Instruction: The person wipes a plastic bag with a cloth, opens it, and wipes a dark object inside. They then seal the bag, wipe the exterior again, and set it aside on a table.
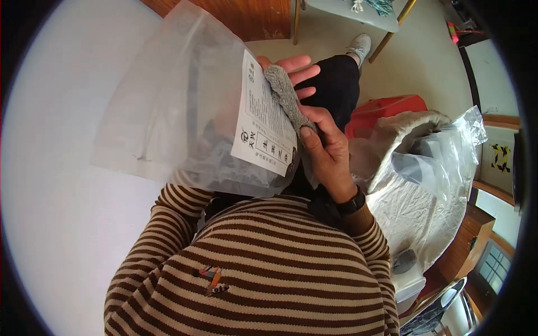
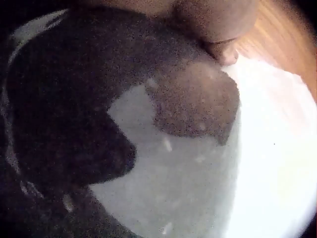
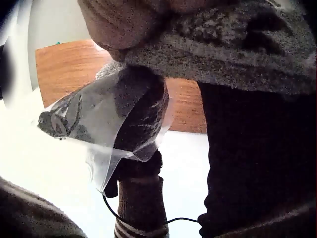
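Right hand (image 1: 329,159) pinches near end of rolled grey knitted cloth (image 1: 284,96); left hand (image 1: 303,74), fingers extended, alongside. Cloth likely light, soft: grip mid-roll. Clear plastic bag (image 1: 162,103) likely slippery.

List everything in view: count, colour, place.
Large bag: one, clear, over left hand
Label: one, white, on it
Knitted roll: one, grey, right fingers
Surface: one, white, left
Panel: one, brown, top
Chair: one, grey seat, top
Strands: several, teal/white, on chair
Red object: one, right
Cloth: cream, right
Small bags: count unclear, clear, on cloth
Tape: yellow/black, far right
Wristband: black, right wrist
Sweater: one, brown/cream, bottom
Shoe: one, grey, top
Hands: two, centre
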`<state>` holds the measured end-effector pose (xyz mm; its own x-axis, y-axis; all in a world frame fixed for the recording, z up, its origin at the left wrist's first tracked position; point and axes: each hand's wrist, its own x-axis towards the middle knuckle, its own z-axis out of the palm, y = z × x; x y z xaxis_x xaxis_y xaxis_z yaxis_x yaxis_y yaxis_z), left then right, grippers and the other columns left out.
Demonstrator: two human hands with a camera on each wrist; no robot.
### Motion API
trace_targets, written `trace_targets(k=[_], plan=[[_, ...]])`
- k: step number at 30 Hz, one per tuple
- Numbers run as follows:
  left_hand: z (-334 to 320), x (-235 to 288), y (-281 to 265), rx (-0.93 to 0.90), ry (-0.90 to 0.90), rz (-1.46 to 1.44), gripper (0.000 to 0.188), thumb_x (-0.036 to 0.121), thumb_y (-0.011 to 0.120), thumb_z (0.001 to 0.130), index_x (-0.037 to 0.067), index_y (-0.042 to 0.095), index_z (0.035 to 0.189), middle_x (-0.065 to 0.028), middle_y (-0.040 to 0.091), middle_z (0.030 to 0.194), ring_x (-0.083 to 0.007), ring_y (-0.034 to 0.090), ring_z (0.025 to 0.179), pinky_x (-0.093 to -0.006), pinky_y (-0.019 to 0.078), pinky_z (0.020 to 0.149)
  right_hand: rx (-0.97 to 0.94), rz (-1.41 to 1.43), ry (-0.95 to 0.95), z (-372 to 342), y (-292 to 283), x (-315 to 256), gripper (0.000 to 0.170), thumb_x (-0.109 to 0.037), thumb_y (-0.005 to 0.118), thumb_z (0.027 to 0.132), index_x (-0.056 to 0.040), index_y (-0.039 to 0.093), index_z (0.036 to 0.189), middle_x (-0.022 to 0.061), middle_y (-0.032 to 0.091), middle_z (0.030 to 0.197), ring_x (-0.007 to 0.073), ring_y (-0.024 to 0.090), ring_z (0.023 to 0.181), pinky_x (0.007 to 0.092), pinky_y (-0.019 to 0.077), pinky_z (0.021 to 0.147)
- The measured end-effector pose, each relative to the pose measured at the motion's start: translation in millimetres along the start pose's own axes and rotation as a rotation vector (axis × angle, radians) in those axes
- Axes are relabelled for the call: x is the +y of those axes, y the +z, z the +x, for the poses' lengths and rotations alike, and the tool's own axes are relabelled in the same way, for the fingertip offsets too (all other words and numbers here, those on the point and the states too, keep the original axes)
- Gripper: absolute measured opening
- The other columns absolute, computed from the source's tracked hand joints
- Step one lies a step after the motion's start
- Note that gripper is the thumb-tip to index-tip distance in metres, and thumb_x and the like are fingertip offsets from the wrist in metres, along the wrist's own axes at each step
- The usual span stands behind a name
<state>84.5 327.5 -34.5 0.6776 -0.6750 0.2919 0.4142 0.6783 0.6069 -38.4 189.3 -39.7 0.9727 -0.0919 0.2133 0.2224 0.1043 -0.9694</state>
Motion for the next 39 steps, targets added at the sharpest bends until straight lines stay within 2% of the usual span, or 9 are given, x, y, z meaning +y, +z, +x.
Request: trace_targets(k=[7, 9, 10, 18, 25, 29, 32, 36, 39], plan=[[-1, 19, -43, -0.093, 0.018, 0.007, 0.042, 0.046, 0.041, 0.102, 0.015, 0.055, 0.127, -0.0133, 0.046, 0.145, -0.0321, 0.037, 0.139, -0.049, 0.0361, 0.111, -0.147, 0.007, 0.335, -31, -22, 26, 0.025, -0.005, 0.053, 0.097, -0.001, 0.057, 0.121, 0.0037, 0.062, 0.104, 0.0097, 0.059, 0.094, 0.0232, 0.047, 0.084], [-1, 35, -32, 0.292, -0.052, 0.108, 0.038, 0.037, 0.042, 0.104, 0.01, 0.055, 0.127, -0.0129, 0.053, 0.137, -0.0282, 0.048, 0.129, -0.0441, 0.0411, 0.107, -0.228, 0.052, 0.437, -36, -23, 28, 0.024, -0.006, 0.052, 0.097, -0.001, 0.057, 0.121, 0.0035, 0.063, 0.103, 0.009, 0.059, 0.093, 0.0235, 0.0486, 0.084], [-2, 37, -28, 0.486, -0.09, 0.156, 0.036, 0.033, 0.042, 0.105, 0.008, 0.055, 0.126, -0.0126, 0.057, 0.133, -0.0263, 0.053, 0.125, -0.0417, 0.0436, 0.105, -0.157, 0.143, 0.455, -34, -22, 20, 0.023, -0.008, 0.054, 0.097, -0.0015, 0.058, 0.119, 0.0037, 0.064, 0.1, 0.009, 0.06, 0.088, 0.0234, 0.0494, 0.079], [-34, 18, -16, 0.367, -0.347, 0.19, 0.042, 0.031, 0.037, 0.106, 0.0, 0.049, 0.132, -0.0108, 0.058, 0.13, -0.0206, 0.056, 0.118, -0.0376, 0.0462, 0.102, 0.15, 0.44, 0.59, -32, -35, 15, 0.019, -0.02, 0.058, 0.097, -0.004, 0.061, 0.108, 0.0055, 0.067, 0.089, 0.011, 0.06, 0.065, 0.0226, 0.0483, 0.059], [-24, 14, -11, 0.381, -0.209, 0.013, 0.051, 0.038, 0.036, 0.105, 0.002, 0.04, 0.141, -0.0116, 0.051, 0.139, -0.0252, 0.053, 0.124, -0.0415, 0.0436, 0.105, 0.343, 0.679, 0.476, -28, -43, 15, 0.025, -0.024, 0.061, 0.097, -0.0046, 0.062, 0.112, 0.0046, 0.067, 0.089, 0.0106, 0.059, 0.064, 0.0222, 0.0472, 0.058], [-25, 2, -3, 0.446, -0.196, -0.081, 0.055, 0.042, 0.036, 0.104, 0.003, 0.037, 0.143, -0.0124, 0.048, 0.142, -0.0275, 0.051, 0.126, -0.043, 0.0416, 0.106, 0.328, 0.563, 0.41, -18, -33, 11, 0.029, -0.016, 0.06, 0.097, -0.0029, 0.06, 0.122, 0.0058, 0.066, 0.102, 0.0132, 0.062, 0.08, 0.025, 0.0509, 0.07], [-26, 5, 2, 0.465, -0.185, -0.106, 0.056, 0.043, 0.036, 0.104, 0.003, 0.038, 0.143, -0.0125, 0.049, 0.142, -0.0279, 0.051, 0.127, -0.0434, 0.0408, 0.107, 0.192, -0.07, -0.044, -7, -27, 26, 0.047, -0.007, 0.064, 0.091, -0.0011, 0.05, 0.135, 0.0113, 0.062, 0.115, 0.0229, 0.06, 0.102, 0.0316, 0.0501, 0.087], [-26, 12, 10, 0.444, -0.181, -0.069, 0.053, 0.041, 0.036, 0.105, 0.003, 0.04, 0.142, -0.0119, 0.051, 0.14, -0.0271, 0.052, 0.125, -0.0435, 0.0406, 0.107, 0.084, -0.61, -0.08, -13, -24, 14, 0.063, 0.001, 0.065, 0.083, 0.0003, 0.04, 0.141, 0.0182, 0.054, 0.127, 0.0332, 0.054, 0.116, 0.0361, 0.0433, 0.1], [-28, 15, 15, 0.468, -0.222, 0.038, 0.049, 0.037, 0.037, 0.105, 0.003, 0.043, 0.14, -0.0111, 0.052, 0.138, -0.0266, 0.052, 0.125, -0.0437, 0.0407, 0.107, 0.144, -0.68, -0.064, -2, -25, 4, 0.07, 0.001, 0.066, 0.08, 0.0005, 0.035, 0.143, 0.0215, 0.051, 0.129, 0.0369, 0.053, 0.117, 0.037, 0.0424, 0.1]])
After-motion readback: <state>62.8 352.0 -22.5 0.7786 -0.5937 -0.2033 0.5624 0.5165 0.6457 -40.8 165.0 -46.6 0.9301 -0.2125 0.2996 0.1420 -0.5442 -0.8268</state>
